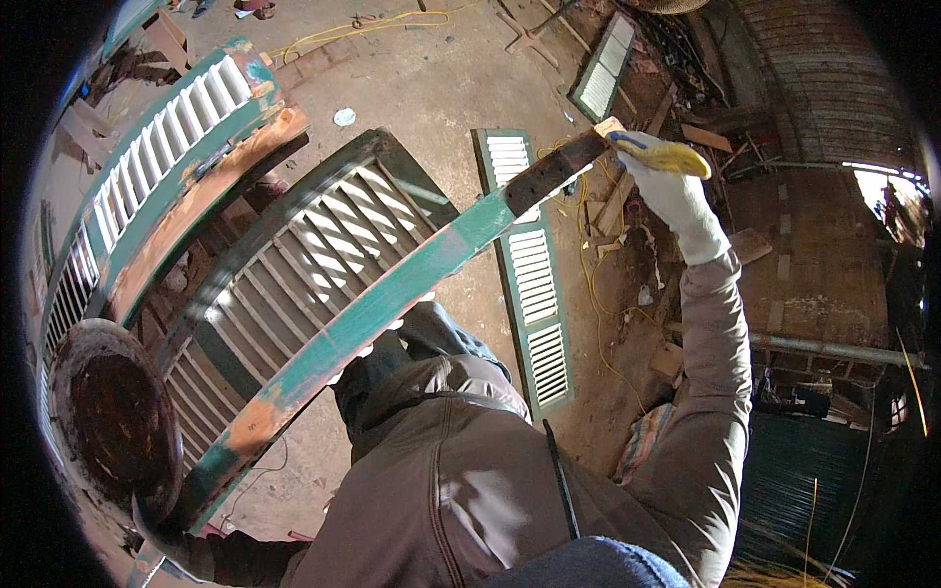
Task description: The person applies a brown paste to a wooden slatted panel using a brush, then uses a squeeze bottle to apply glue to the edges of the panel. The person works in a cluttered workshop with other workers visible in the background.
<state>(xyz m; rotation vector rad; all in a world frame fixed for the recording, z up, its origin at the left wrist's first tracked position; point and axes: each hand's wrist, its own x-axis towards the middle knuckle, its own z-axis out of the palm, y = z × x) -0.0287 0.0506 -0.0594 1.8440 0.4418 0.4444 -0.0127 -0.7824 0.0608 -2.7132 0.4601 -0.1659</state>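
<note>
A long louvered wooden shutter (358, 314) runs diagonally in front of me, its near side rail patchy with green paint, bare wood and a dark end. My right hand (667, 176), in a white glove with yellow and blue on it, is closed around the rail's upper right end. Down at the lower left, my left hand (149, 521) is a dark shape by the rail's other end. Its fingers are hidden, so its grip does not show. Beside it, a round, brown, dish-like thing (118, 412) covers part of the shutter.
Another louvered shutter (176, 127) with white slats lies at the left. A narrow green one (534, 279) is on the floor beyond the rail, and a smaller panel (603, 67) lies farther off. Yellow cord (588, 260) and wood scraps (613, 206) litter the right side.
</note>
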